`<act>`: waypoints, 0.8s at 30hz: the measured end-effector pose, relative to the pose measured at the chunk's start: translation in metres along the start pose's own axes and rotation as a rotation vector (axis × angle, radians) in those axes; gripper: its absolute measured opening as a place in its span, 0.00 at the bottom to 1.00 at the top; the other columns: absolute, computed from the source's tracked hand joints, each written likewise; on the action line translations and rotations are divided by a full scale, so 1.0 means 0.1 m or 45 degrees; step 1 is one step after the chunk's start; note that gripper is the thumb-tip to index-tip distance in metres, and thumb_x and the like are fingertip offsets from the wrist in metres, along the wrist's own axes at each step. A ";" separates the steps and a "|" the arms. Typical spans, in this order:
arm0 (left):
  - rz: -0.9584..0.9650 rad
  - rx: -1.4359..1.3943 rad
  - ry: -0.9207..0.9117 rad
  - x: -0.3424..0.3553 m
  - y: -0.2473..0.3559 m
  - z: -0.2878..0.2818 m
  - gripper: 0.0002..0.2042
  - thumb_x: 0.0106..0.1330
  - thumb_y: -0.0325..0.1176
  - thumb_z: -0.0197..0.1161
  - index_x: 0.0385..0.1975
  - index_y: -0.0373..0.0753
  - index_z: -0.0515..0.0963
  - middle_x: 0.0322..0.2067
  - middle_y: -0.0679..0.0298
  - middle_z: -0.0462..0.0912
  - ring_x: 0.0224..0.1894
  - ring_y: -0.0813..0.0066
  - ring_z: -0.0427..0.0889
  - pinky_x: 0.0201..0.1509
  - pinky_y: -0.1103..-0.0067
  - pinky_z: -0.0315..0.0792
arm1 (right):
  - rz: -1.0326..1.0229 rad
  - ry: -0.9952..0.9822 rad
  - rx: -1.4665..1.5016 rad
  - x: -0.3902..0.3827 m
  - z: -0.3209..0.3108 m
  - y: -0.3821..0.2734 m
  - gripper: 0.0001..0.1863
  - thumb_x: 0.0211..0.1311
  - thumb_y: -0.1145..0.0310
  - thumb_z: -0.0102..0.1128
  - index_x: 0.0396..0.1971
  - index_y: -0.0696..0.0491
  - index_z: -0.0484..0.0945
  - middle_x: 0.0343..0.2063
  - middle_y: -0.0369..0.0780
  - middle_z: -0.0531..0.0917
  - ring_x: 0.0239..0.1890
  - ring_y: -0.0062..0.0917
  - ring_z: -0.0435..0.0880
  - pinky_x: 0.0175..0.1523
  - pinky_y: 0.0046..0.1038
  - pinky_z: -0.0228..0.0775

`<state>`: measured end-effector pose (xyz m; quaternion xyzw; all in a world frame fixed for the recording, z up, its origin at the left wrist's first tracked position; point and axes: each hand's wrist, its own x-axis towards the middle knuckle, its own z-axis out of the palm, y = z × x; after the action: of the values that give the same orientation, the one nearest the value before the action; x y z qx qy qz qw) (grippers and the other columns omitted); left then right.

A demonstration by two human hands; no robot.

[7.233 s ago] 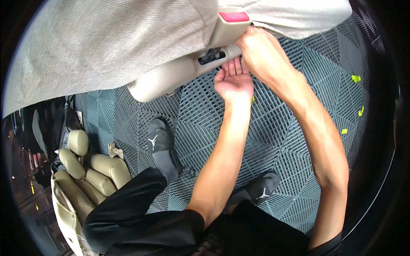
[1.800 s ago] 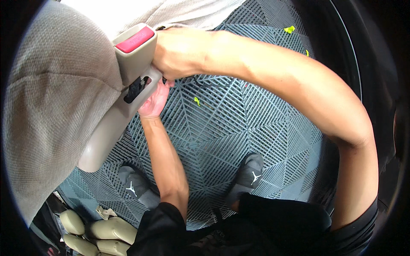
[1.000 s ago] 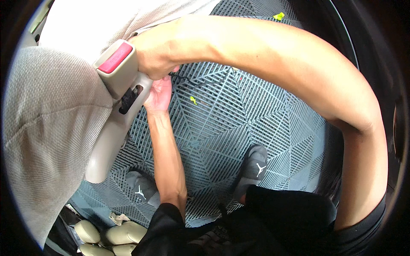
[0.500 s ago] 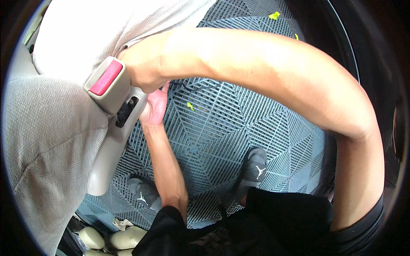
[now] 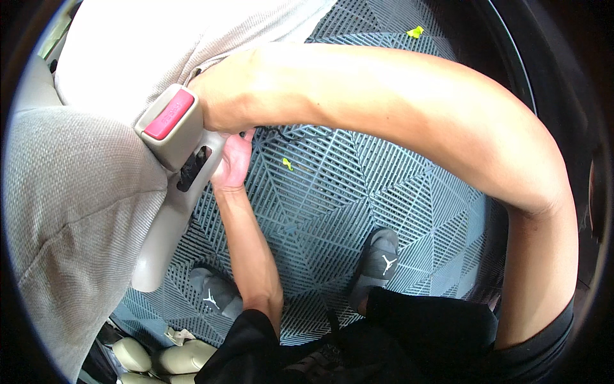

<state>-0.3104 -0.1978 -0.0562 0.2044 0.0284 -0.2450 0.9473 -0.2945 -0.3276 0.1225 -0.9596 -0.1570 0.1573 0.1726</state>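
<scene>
Red-buttoned buckle (image 5: 170, 120) beside grey seat (image 5: 83, 192) and beige trim (image 5: 163, 237). Your left hand (image 5: 234, 163): palm up at trim's edge, fingers partly hidden. Your right hand (image 5: 220, 105): beside buckle, fingers hidden. Can't tell either grip.

As far as I can tell, I'm in a car-seat or upholstery workshop. Beside me is a grey fabric car seat (image 5: 83, 185) with a red-buttoned belt buckle (image 5: 169, 115) and pale plastic trim (image 5: 157, 246). My slippers (image 5: 382, 259) rest on a floor of grated tiles (image 5: 409, 211) dotted with yellow-green scraps (image 5: 288, 164); tan padded seat cushions (image 5: 185, 356) sit at lower left.
</scene>
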 end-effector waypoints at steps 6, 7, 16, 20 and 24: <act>0.126 0.134 -0.477 0.06 0.00 -0.25 0.34 0.60 0.55 0.56 0.65 0.50 0.59 0.68 0.68 0.54 0.70 0.70 0.48 0.69 0.57 0.40 | 0.004 0.017 0.009 0.04 -0.01 -0.07 0.09 0.44 0.77 0.56 0.28 0.59 0.79 0.21 0.46 0.82 0.24 0.33 0.83 0.29 0.33 0.76; 0.122 0.121 -0.390 0.06 0.00 -0.23 0.34 0.59 0.55 0.57 0.65 0.49 0.60 0.68 0.68 0.56 0.70 0.70 0.49 0.69 0.58 0.41 | 0.009 0.016 0.006 0.06 -0.01 -0.08 0.09 0.44 0.77 0.56 0.28 0.59 0.79 0.21 0.46 0.82 0.24 0.33 0.83 0.29 0.33 0.76; 0.185 -0.018 -0.144 0.04 -0.04 -0.01 0.34 0.57 0.49 0.62 0.62 0.41 0.63 0.65 0.62 0.62 0.68 0.66 0.56 0.71 0.64 0.45 | 0.019 0.042 0.004 0.12 -0.01 -0.08 0.09 0.44 0.77 0.56 0.29 0.59 0.80 0.22 0.46 0.82 0.25 0.33 0.83 0.30 0.33 0.76; 0.126 -0.255 -0.017 0.05 -0.01 0.01 0.33 0.57 0.48 0.62 0.62 0.40 0.64 0.64 0.61 0.62 0.68 0.64 0.56 0.72 0.62 0.45 | 0.017 0.049 0.009 0.13 0.00 -0.07 0.09 0.44 0.77 0.56 0.29 0.59 0.80 0.22 0.46 0.82 0.25 0.33 0.83 0.30 0.33 0.76; 0.153 -0.246 0.037 0.04 -0.01 0.10 0.32 0.57 0.48 0.62 0.61 0.40 0.65 0.64 0.60 0.63 0.67 0.64 0.57 0.71 0.62 0.46 | 0.021 0.046 0.012 0.14 0.02 -0.04 0.09 0.44 0.77 0.56 0.29 0.58 0.80 0.22 0.46 0.82 0.26 0.34 0.83 0.31 0.33 0.76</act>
<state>-0.3076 -0.2045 -0.0486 0.1172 0.0534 -0.1807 0.9751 -0.2838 -0.3181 0.1191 -0.9627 -0.1452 0.1420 0.1786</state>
